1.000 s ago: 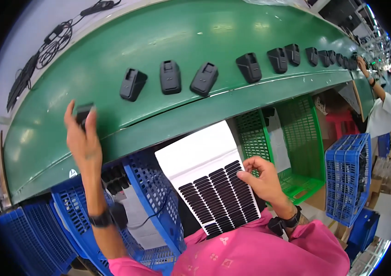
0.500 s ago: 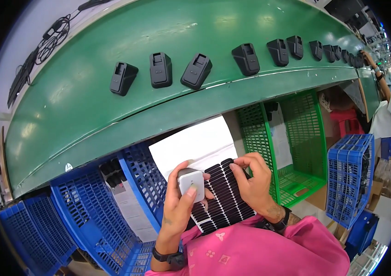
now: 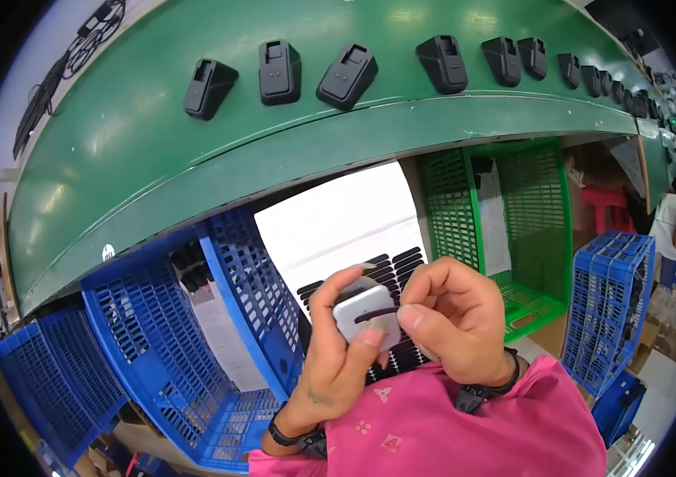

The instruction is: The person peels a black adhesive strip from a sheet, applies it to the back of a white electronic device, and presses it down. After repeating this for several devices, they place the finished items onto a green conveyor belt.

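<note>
My left hand (image 3: 330, 354) is closed around a small pale grey device (image 3: 351, 308) with rounded corners, its thumb pressing on the face. A thin black oblong strip (image 3: 374, 315) lies across that face. At the strip's right end, my right hand (image 3: 461, 322) pinches with thumb and forefinger; whether the strip is stuck down or only held against the device, I cannot tell. Under both hands, over my lap, a white backing sheet (image 3: 338, 211) carries rows of similar black oblong stickers (image 3: 408, 259). My hands hide part of those rows.
Several black wedge-shaped docks (image 3: 280, 75) stand along the green bench (image 3: 139, 159). Blue crates (image 3: 147, 342) are at left, a green crate (image 3: 536, 215) and an upright blue crate (image 3: 608, 294) at right. Black cables (image 3: 75, 60) lie at upper left. Another person (image 3: 675, 219) is at far right.
My right hand has moved from the sticker sheet to the device, with a black strip at its fingertips. The left hand has brought the device lower and to the right. The view has shifted.
</note>
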Motion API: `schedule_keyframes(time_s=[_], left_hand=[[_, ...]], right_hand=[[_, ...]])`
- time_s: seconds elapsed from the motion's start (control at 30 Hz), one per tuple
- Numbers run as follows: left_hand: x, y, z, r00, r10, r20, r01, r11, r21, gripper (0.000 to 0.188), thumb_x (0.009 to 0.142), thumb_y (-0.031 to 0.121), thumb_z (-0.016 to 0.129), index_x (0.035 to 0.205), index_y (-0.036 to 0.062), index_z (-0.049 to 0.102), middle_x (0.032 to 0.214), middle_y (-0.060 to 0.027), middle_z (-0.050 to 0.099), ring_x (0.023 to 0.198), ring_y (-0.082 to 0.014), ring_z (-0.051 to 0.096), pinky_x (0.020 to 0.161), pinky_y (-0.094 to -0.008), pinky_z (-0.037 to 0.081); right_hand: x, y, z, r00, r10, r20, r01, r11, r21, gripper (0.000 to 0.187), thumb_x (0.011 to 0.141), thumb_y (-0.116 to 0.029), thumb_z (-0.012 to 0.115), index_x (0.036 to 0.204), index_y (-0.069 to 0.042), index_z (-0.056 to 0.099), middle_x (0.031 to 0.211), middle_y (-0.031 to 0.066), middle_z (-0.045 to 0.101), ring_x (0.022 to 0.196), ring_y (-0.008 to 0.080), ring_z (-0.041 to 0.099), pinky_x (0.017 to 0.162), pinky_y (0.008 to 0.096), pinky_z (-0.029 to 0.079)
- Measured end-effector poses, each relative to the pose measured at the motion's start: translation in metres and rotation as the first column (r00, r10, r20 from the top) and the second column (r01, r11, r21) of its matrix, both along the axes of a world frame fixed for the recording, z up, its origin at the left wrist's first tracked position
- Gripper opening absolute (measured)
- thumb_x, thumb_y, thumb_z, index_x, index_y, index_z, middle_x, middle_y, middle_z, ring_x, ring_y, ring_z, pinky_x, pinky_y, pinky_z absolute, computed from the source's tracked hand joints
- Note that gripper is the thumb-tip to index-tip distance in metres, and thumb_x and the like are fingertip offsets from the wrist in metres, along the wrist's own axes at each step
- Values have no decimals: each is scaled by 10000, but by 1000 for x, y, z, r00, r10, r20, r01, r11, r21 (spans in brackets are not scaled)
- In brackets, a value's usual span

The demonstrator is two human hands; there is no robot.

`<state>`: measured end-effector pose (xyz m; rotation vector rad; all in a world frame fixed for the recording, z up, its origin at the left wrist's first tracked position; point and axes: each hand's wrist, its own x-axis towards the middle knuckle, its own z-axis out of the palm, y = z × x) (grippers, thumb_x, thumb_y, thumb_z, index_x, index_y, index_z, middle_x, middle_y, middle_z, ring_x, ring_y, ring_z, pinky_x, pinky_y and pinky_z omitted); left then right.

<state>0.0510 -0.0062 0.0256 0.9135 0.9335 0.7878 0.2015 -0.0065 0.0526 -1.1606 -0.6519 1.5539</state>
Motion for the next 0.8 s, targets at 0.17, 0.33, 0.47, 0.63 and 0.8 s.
schedule_keyframes(time_s=[0.17, 0.33, 0.47, 0.63, 0.8], left_hand=[[-2, -5, 2, 999, -52, 7, 52, 999, -7, 462, 900, 57, 436, 1305, 19, 217, 1166, -165, 453, 820, -148, 522, 632, -264, 483], [-8, -9, -1, 996, -62, -57, 66, 995, 68, 463, 900, 52, 449, 1301, 19, 220, 1174, -168, 451, 813, -144, 518, 641, -264, 480], [-11, -12, -3, 995, -68, -74, 75, 992, 102, 474, 895, 35, 462, 1302, 12, 221, 1181, -165, 450, 843, -145, 518, 669, -267, 480], [-13, -9, -3, 990, -77, -114, 97, 978, 183, 484, 891, 23, 469, 1303, 7, 216, 1183, -164, 452, 858, -146, 522, 673, -270, 480], [-13, -11, -3, 991, -70, -111, 84, 988, 128, 473, 895, 27, 468, 1299, 6, 223, 1183, -165, 455, 819, -138, 536, 671, -261, 478]], right_hand=[[-3, -1, 2, 998, 1, -56, -3, 999, -35, 75, 832, 35, 570, 880, 55, 516, 710, 46, 572, 562, 43, 504, 472, 186, 393], [-7, -3, -3, 997, 36, -62, -37, 999, -2, 66, 846, 46, 568, 898, 72, 535, 739, 72, 612, 625, 69, 581, 529, 197, 475], [-9, -5, -5, 999, 30, -42, -30, 1000, 4, 62, 846, 48, 567, 894, 72, 537, 736, 73, 612, 629, 71, 581, 537, 200, 478], [-13, -5, -6, 999, 14, -40, -14, 1000, 22, 64, 846, 48, 567, 897, 73, 537, 732, 71, 605, 624, 74, 577, 542, 206, 482], [-14, -4, -8, 999, 28, -40, -27, 999, 31, 69, 848, 42, 571, 899, 72, 536, 736, 70, 603, 625, 73, 576, 541, 208, 484]])
